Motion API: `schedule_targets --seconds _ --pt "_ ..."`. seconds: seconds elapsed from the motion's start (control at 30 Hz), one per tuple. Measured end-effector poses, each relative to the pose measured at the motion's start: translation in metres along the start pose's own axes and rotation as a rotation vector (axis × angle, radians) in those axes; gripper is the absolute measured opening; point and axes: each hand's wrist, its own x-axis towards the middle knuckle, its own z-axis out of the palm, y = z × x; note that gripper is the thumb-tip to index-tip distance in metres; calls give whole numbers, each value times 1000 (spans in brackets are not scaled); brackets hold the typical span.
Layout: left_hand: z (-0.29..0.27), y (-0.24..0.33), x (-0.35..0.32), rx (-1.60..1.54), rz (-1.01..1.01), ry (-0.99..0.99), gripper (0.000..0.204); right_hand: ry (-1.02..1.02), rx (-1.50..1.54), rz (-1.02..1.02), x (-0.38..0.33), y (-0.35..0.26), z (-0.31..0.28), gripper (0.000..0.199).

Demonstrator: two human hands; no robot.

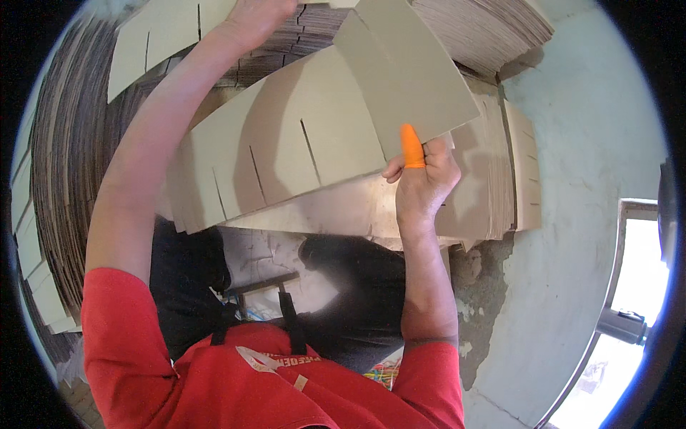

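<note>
Near the top edge, my left hand (259, 21) reaches over a slotted cardboard strip (168, 36); its fingers are mostly cut off by the picture's edge, so its grip does not show. My right hand (429, 179) wears an orange finger cot (412, 146) and is closed on the lower edge of a plain greyish cardboard sheet (407, 75), which stands tilted. Below and left of that sheet lies a long pale cardboard piece (275, 136) with several dark slits along its near edge. It rests over a stack, beside my right hand.
Tall cardboard stacks rise at the left (68, 157) and at the top right (486, 32). Another stack (486, 171) stands against the pale, peeling wall (572, 179) on the right. A bright window (636, 264) is at far right. My dark-trousered legs (357, 286) are below the work surface.
</note>
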Motion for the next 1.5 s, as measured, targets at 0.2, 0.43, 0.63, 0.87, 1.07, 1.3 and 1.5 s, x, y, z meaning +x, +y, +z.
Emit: schedule_targets --seconds 0.2,0.43,0.63,0.87,1.07,1.3,1.5 --pt "3 -10 2 -178 -128 -67 31 -45 -165 -74 -2 -2 -6 17" --pt "-50 42 0 119 39 63 35 -23 -148 -82 -1 3 -2 19" --pt "-75 77 -12 -63 226 129 20 33 -492 -221 -1 1 -2 41" --pt "-140 123 -37 -208 285 191 13 -51 -759 -161 -3 -32 1 89" --pt "-189 130 -51 -460 156 51 13 -134 -848 -353 4 -60 5 79" --pt "-219 78 -42 -573 34 -2 40 -406 -1011 -576 100 -74 20 21" --pt "-224 68 -88 -425 1 -164 53 -700 -817 -73 118 -14 41 27"
